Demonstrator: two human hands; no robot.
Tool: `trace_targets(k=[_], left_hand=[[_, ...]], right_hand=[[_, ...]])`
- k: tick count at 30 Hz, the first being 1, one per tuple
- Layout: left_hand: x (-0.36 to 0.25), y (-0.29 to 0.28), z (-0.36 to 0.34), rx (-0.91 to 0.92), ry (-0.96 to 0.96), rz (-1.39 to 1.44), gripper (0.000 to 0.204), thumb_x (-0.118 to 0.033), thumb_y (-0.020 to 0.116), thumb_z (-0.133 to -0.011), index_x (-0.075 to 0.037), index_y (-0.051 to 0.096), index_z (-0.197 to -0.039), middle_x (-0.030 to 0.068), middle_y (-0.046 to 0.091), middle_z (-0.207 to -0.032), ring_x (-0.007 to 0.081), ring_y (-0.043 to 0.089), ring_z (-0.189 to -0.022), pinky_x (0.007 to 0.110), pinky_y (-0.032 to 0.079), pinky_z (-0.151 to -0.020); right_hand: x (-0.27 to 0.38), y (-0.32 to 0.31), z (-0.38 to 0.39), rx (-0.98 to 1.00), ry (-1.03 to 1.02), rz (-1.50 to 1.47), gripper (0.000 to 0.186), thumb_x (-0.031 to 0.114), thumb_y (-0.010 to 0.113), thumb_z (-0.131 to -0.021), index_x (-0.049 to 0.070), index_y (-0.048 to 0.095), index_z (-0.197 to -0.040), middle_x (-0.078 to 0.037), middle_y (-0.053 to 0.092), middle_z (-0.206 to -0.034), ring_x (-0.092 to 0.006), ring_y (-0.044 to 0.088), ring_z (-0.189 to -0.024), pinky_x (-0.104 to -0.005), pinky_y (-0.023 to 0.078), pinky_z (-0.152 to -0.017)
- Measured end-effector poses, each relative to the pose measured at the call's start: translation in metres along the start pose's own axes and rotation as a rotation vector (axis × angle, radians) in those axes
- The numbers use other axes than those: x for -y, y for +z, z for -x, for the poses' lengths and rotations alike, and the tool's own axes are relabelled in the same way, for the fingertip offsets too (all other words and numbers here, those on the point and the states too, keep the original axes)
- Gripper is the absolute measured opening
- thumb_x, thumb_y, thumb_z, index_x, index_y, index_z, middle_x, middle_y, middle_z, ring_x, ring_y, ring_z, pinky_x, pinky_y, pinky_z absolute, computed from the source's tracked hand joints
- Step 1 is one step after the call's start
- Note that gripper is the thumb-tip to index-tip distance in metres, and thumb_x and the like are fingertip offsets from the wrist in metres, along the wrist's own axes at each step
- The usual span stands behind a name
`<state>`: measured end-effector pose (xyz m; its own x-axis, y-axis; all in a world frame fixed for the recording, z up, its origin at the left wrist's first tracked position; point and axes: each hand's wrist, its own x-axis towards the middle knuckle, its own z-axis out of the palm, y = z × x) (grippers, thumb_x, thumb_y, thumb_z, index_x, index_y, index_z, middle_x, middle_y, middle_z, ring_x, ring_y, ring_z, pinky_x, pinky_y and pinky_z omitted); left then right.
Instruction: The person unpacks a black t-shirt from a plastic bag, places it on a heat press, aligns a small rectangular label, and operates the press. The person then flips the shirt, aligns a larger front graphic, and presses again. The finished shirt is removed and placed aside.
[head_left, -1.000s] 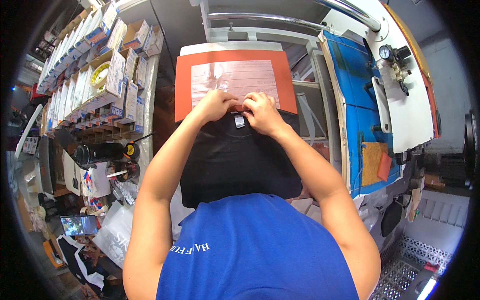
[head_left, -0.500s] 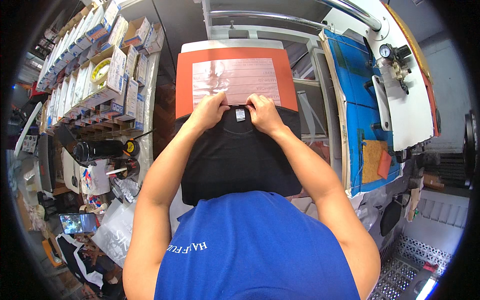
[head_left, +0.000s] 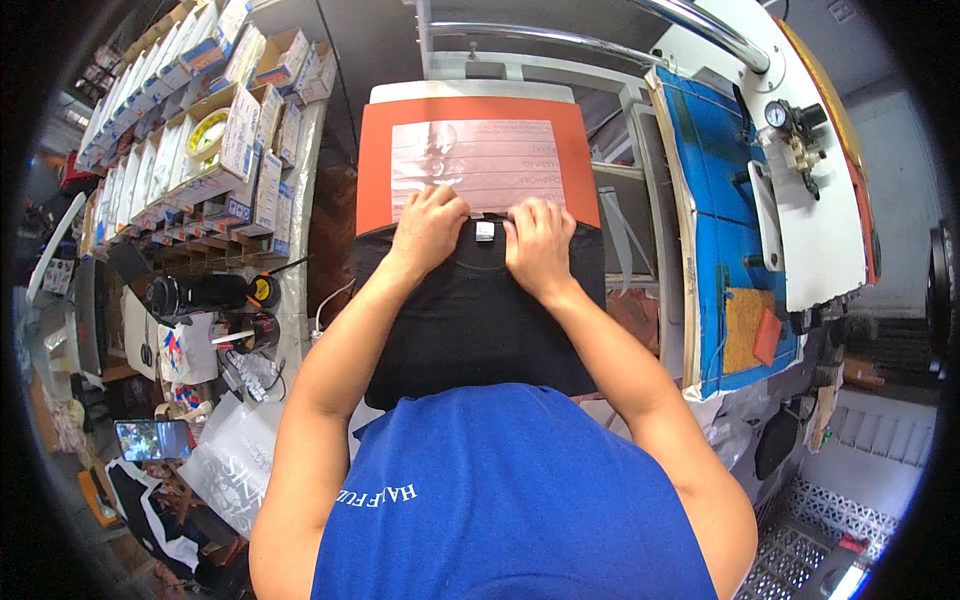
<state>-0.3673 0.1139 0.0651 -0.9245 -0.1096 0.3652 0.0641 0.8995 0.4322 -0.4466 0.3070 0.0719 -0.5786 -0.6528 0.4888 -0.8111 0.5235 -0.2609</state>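
Observation:
A black T-shirt [head_left: 480, 330] lies on the orange pad [head_left: 375, 150], with a small white label [head_left: 485, 232] at its collar. A clear sheet with printed lines [head_left: 475, 150] lies on the pad above the collar. My left hand [head_left: 430, 228] has its fingers bent over the collar's edge, left of the label, closed on the fabric. Right of the label, my right hand [head_left: 540, 245] also has bent fingers on the collar's edge, gripping it. Both hands partly cover the collar.
Shelves of long boxes [head_left: 175, 165] stand on the left, above a black cylindrical tool [head_left: 200, 294] and a phone [head_left: 152, 440]. On the right are a blue padded platen [head_left: 715, 200], a white machine body with a pressure gauge [head_left: 776, 115] and chrome bars [head_left: 540, 35] at the top.
My hands have moved apart along the collar, the right one shifting to the right. More of the collar and label shows between them, and the shirt looks drawn flatter.

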Motion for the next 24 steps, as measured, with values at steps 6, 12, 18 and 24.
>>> trace_targets(k=[6,12,18,24], left_hand=[[-0.005,0.016,0.004,-0.145,0.075,-0.020,0.008,-0.011,0.064,-0.073,-0.003,0.064,-0.073,0.0167,0.063,-0.078,0.0357,0.064,-0.080,0.048,0.051,-0.074],[0.009,-0.086,0.037,-0.504,0.003,0.106,0.011,-0.007,0.072,-0.074,-0.007,0.068,-0.085,0.0094,0.069,-0.094,0.0283,0.064,-0.098,0.042,0.044,-0.092],[0.130,-0.299,0.110,-1.028,-0.438,-0.282,0.011,-0.014,0.065,-0.085,-0.004,0.068,-0.081,0.0159,0.068,-0.082,0.0361,0.064,-0.080,0.046,0.050,-0.073],[0.286,-0.446,0.175,-0.715,-1.105,-0.580,0.013,-0.025,0.071,-0.082,-0.018,0.078,-0.091,0.0133,0.070,-0.104,0.0352,0.063,-0.105,0.044,0.051,-0.091]], right_hand=[[0.049,-0.018,0.025,0.129,-0.155,-0.107,0.050,0.023,0.076,-0.075,-0.001,0.063,-0.117,-0.019,0.059,-0.124,-0.0350,0.053,-0.119,-0.0487,0.039,-0.101],[0.054,0.007,0.037,0.231,-0.097,0.006,0.056,0.032,0.066,-0.088,0.000,0.053,-0.132,-0.021,0.049,-0.139,-0.0388,0.040,-0.135,-0.0543,0.027,-0.112],[0.058,-0.001,0.035,0.305,-0.041,0.014,0.056,0.030,0.067,-0.087,0.000,0.053,-0.132,-0.023,0.044,-0.142,-0.0403,0.036,-0.138,-0.0538,0.025,-0.113],[0.074,-0.028,0.040,0.248,0.024,0.005,0.046,0.022,0.066,-0.087,0.000,0.055,-0.126,-0.026,0.041,-0.143,-0.0431,0.034,-0.138,-0.0537,0.026,-0.113]])
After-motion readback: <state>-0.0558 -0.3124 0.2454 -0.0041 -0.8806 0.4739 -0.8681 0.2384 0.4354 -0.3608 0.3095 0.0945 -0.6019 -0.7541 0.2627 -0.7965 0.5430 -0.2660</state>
